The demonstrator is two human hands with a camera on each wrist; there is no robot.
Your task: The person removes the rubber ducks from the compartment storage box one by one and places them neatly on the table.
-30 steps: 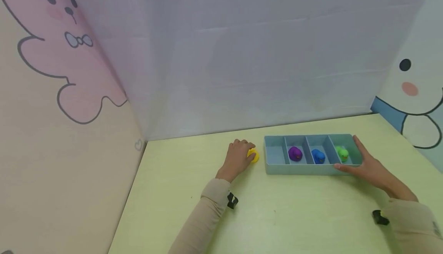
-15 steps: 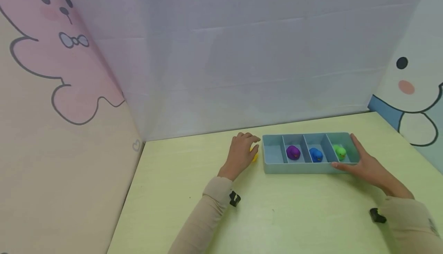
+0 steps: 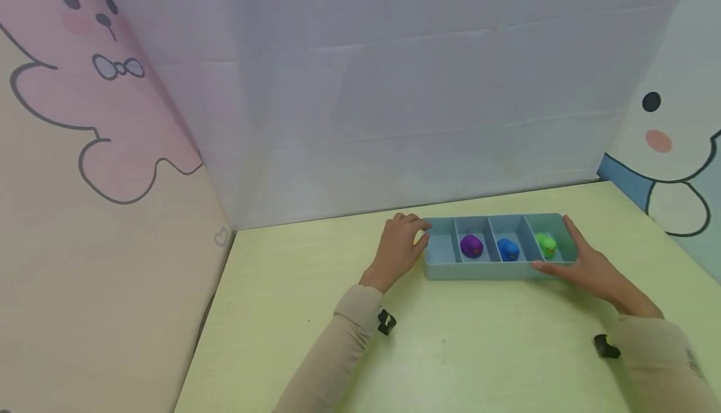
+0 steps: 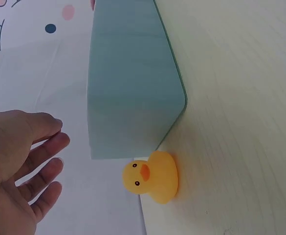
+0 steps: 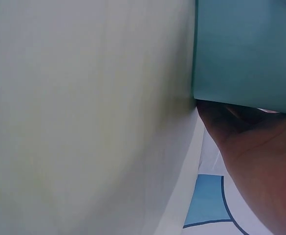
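Note:
A grey-blue tray with four compartments (image 3: pixel 479 271) lies on the table. Its left compartment is bare; the others each hold a toy duck: purple (image 3: pixel 471 246), blue (image 3: pixel 508 249) and green (image 3: pixel 546 245). My right hand (image 3: pixel 597 273) grips the tray's right end, thumb along the front wall and fingers at the end wall. At the opposite end is my left hand (image 3: pixel 397 247), fingers loosely bent, fingertips right at the rim in the head view. A yellow rubber duck (image 4: pixel 155 176) sits on the table by the tray's left end; the left hand hides it from the head camera.
The pale yellow table (image 3: pixel 372 363) meets a whitish sheet (image 3: pixel 394 119) at the back. Cartoon-printed walls stand to the left (image 3: pixel 135 150) and right (image 3: pixel 681 119).
My left hand has moved right, off the yellow duck and up to the tray's end, and now covers the duck in the head view. The tray has slid slightly left with my right hand.

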